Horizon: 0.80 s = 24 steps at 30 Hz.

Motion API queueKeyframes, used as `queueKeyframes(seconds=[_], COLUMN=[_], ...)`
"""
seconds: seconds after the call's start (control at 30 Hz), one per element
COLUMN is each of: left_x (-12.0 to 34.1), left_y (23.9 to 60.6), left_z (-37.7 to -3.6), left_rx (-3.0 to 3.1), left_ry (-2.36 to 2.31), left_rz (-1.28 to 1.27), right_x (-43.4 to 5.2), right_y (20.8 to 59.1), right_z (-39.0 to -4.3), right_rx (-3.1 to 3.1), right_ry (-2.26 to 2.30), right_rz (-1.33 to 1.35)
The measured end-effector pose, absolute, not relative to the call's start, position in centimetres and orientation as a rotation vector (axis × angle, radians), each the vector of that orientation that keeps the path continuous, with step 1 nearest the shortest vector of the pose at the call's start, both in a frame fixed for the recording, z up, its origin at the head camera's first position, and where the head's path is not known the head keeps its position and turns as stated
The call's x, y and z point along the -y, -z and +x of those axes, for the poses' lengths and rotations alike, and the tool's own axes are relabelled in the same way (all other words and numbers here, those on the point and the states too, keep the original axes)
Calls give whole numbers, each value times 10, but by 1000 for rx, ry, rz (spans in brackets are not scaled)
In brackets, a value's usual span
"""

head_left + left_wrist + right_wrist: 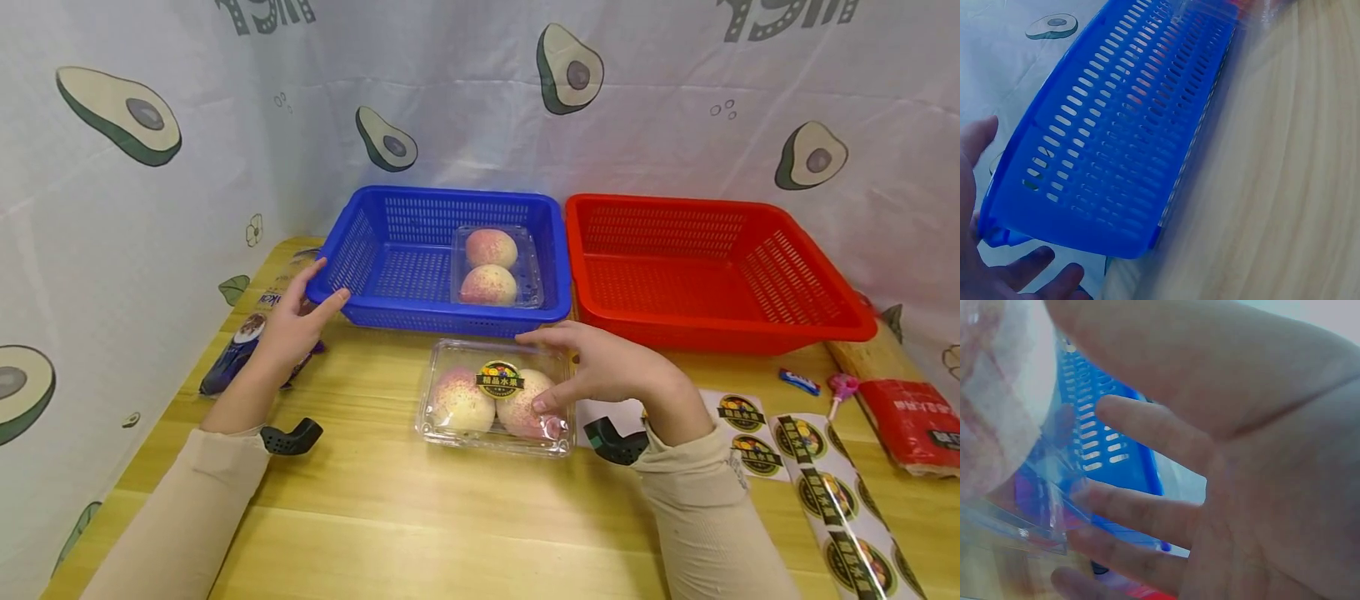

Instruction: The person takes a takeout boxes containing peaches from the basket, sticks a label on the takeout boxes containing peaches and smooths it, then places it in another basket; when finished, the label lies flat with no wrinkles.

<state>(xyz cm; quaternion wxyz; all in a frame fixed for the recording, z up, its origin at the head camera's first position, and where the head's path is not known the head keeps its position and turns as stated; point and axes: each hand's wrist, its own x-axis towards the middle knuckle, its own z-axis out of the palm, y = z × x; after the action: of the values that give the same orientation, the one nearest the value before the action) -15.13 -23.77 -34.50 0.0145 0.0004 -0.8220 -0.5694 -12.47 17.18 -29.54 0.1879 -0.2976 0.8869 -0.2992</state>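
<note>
A clear plastic box point(435, 421) holding two pink-and-cream peaches point(462, 405) lies on the wooden table before the blue basket. A round black-and-gold sticker point(499, 380) is on its lid. My right hand point(611, 362) is spread over the box's right end, thumb over the lid, other fingers toward the back edge; the right wrist view shows them fairly straight beside the plastic. My left hand point(288, 329) is at the near-left corner of the blue basket point(450, 315), thumb and fingers spread around the rim. Inside that basket sits another clear box point(534, 279) with two peaches.
A red basket point(720, 329) stands right of the blue one. Sticker sheets point(828, 500), a small blue packet point(799, 382), a pink lollipop point(843, 385) and a red package point(911, 425) lie at the right. A dark blue package point(236, 354) lies behind my left forearm.
</note>
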Motion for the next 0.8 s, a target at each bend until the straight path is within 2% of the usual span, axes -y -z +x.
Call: queueKeyframes(seconds=[0.5,0.63,0.8], left_x=[237,237,239], left_y=[351,351,351], left_z=[-153,-154,-154], left_rx=[2575,2570,2567], left_ry=[1775,1785,1791], left_rz=[-23,-36,-41], right_x=[-167,-169,-168], right_y=[303,310,318], right_z=[-128,-133,-135], right_rx=[-2280,-2189,-2062], right_ry=[813,901,1008], right_rz=[-860,-918,-864])
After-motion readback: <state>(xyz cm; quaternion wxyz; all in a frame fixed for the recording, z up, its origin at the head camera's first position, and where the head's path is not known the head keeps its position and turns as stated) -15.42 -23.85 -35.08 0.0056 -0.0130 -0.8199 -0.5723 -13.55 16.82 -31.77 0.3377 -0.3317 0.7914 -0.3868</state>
